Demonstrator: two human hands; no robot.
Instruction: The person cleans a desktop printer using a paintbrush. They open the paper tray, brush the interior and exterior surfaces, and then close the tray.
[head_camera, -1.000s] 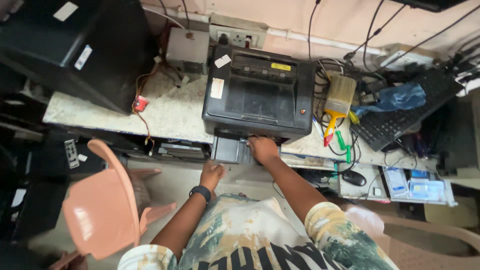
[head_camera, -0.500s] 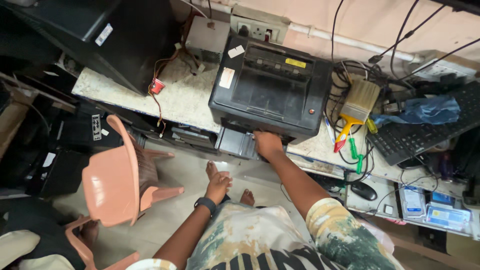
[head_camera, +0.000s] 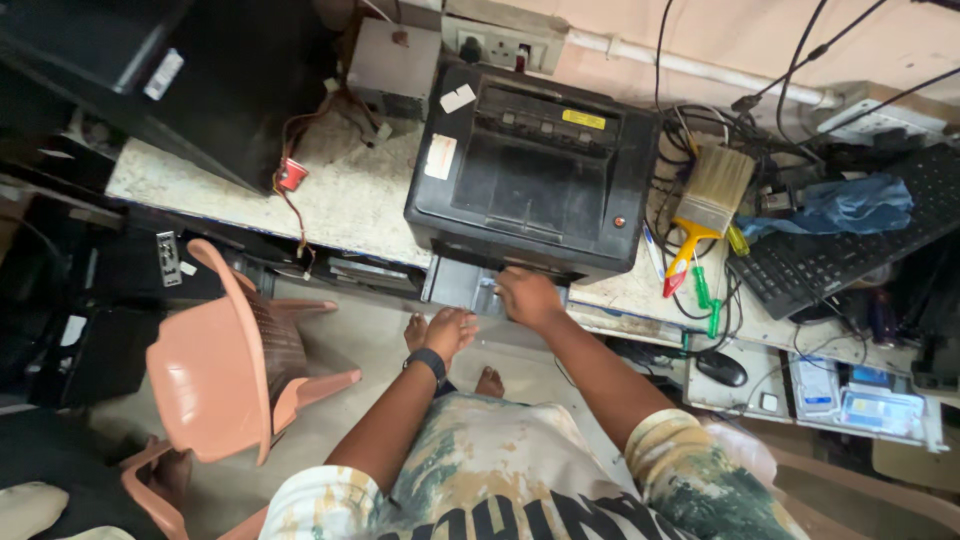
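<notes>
A black printer (head_camera: 535, 175) stands on a speckled bench (head_camera: 340, 200) in front of me. Its grey paper tray (head_camera: 462, 287) sticks out a little at the lower front. My right hand (head_camera: 528, 297) is at the tray's front, fingers curled on it under the printer's lip. My left hand (head_camera: 450, 330), with a dark band on the wrist, hangs just below and left of the tray, touching nothing, fingers loosely apart. My bare feet (head_camera: 488, 382) show on the floor beneath.
A pink plastic chair (head_camera: 225, 360) stands close on the left. A paintbrush (head_camera: 705, 200), green-handled screwdrivers (head_camera: 705, 295), tangled cables, a blue cloth (head_camera: 840, 205) and a black keyboard (head_camera: 850, 250) crowd the right. A large black case (head_camera: 150, 70) fills the back left. A mouse (head_camera: 722, 368) lies on a lower shelf.
My left hand has dropped a little down and away from the tray. My right hand has stayed at the tray's front. The view has shifted slightly.
</notes>
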